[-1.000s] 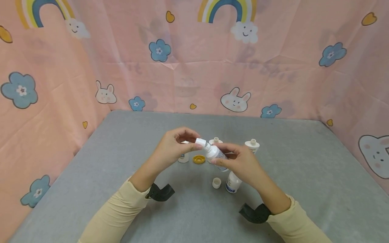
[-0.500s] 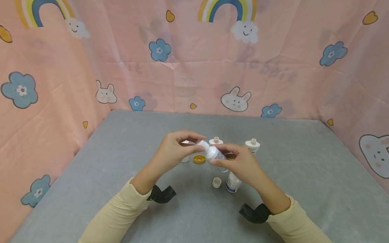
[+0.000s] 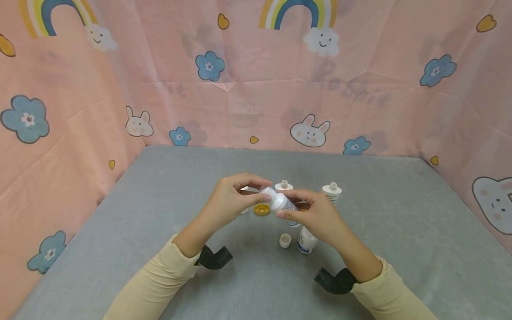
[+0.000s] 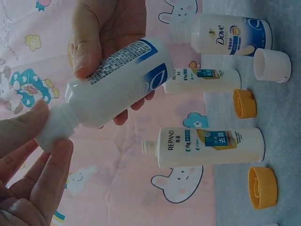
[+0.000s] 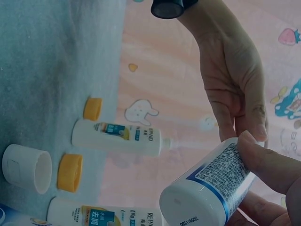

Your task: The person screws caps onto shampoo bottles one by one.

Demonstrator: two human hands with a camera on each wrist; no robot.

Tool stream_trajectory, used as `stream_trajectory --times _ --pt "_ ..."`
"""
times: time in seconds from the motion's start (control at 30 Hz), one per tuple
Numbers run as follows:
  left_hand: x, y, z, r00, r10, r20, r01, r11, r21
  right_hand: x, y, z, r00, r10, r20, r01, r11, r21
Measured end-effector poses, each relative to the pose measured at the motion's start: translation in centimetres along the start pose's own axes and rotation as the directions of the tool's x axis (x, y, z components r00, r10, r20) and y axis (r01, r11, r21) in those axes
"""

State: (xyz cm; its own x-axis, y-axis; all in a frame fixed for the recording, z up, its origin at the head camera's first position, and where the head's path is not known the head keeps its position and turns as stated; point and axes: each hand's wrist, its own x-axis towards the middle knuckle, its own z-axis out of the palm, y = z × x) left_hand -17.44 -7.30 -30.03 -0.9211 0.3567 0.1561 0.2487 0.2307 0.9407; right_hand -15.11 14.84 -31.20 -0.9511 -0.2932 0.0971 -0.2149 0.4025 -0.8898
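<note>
My right hand (image 3: 318,211) grips a white bottle (image 3: 283,203) with a blue label band, held tilted above the table, its neck toward the left hand. The left hand (image 3: 236,191) pinches a white cap (image 3: 268,193) between thumb and fingers. In the left wrist view the cap (image 4: 56,127) sits over the neck of the bottle (image 4: 117,87). From the right wrist view, the bottle's base (image 5: 193,207) faces the camera, and the cap is mostly hidden behind the fingers.
A white Dove bottle (image 3: 307,241) stands uncapped beside a loose white cap (image 3: 285,241). Two open REPAND bottles (image 4: 211,147) stand farther back, with yellow caps (image 4: 263,187) near them. Another white item (image 3: 249,190) is partly hidden behind the left hand. A pink printed cloth (image 3: 240,89) surrounds the table.
The left hand has moved slightly right and down, bringing the cap from the mouth's edge onto the bottle's neck, more in line with it. The right hand has stayed nearly still.
</note>
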Motion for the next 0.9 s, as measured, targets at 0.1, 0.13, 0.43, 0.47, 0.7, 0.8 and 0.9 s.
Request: stream_trajectory --times 0.1,0.13,0.43,0.47,0.7,0.8,0.9 --pt "-0.01 0.00 0.05 1.000 0.006 0.006 -0.006 1.000 -0.002 -0.03 0.04 -0.02 1.000 0.000 0.000 0.000 1.000 0.003" --pt "-0.03 0.02 0.07 1.000 0.010 0.007 -0.010 1.000 -0.001 -0.03 0.05 -0.02 1.000 0.000 -0.001 0.000 1.000 0.002" --pt "-0.14 0.34 -0.18 0.998 0.062 0.033 -0.061 0.997 -0.040 0.02 -0.11 -0.11 1.000 0.024 -0.017 -0.024 1.000 -0.017" --pt "-0.15 0.40 -0.23 0.999 0.051 0.019 -0.050 0.998 -0.028 0.02 -0.12 -0.12 1.000 0.025 -0.018 -0.025 0.999 -0.023" --pt "-0.17 0.65 -0.31 0.996 -0.060 -0.069 0.066 0.994 0.087 0.02 -0.10 -0.10 1.000 0.018 -0.016 -0.019 0.999 -0.043" --pt "-0.19 0.65 -0.21 0.995 -0.078 -0.060 0.083 0.992 0.094 0.01 -0.04 -0.09 1.000 0.013 -0.014 -0.014 0.999 -0.044" --pt "-0.22 0.62 -0.18 0.996 -0.073 -0.048 0.077 0.993 0.084 0.03 -0.01 -0.09 1.000 0.011 -0.011 -0.012 0.999 -0.042"
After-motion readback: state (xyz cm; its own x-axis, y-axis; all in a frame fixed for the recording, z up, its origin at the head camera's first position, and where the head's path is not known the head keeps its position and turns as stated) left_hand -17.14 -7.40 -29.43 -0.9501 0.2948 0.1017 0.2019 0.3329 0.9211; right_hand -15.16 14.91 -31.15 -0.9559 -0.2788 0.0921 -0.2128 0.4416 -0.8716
